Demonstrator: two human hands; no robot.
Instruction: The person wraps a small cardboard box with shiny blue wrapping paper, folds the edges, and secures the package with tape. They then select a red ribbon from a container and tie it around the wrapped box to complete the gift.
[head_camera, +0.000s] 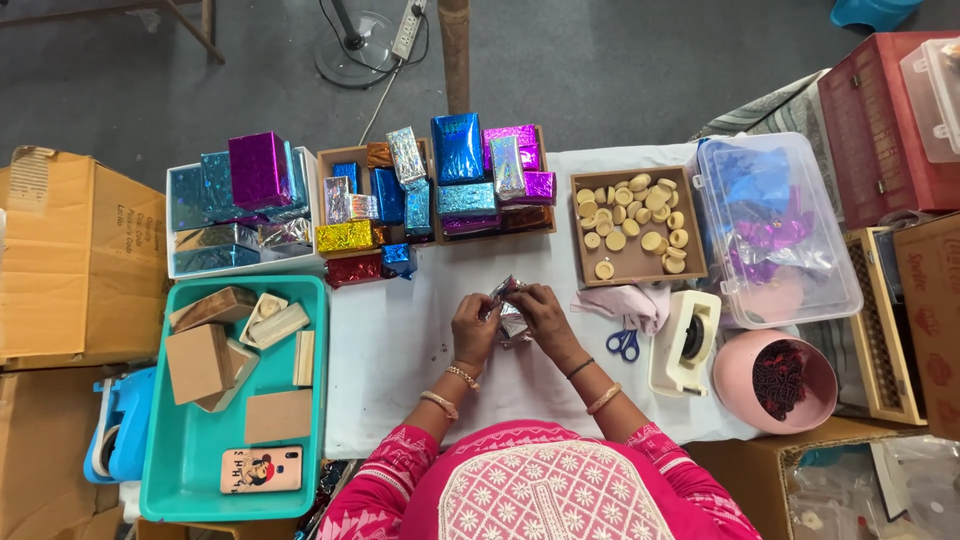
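Two hands meet at the middle of the frame over one small silver foil-wrapped packet (510, 312), held just above the white tabletop (400, 360) so that both sides of the wrap can be reached. The left hand (473, 330) has its fingers closed on the packet's left edge, and the right hand (545, 318) pinches the foil from the right and top (the packet is mostly hidden between them).

Just right of the hands lie blue-handled scissors (624, 344) and a cream tape dispenser (685, 343), near enough to grab without leaning. Further up, shiny wrapped boxes (430, 190) are stacked along the far edge, out of the working space, beside a tray of round wooden pieces (632, 222). At lower left a teal tray (200, 470) holds bare wooden boxes and a phone (260, 469).
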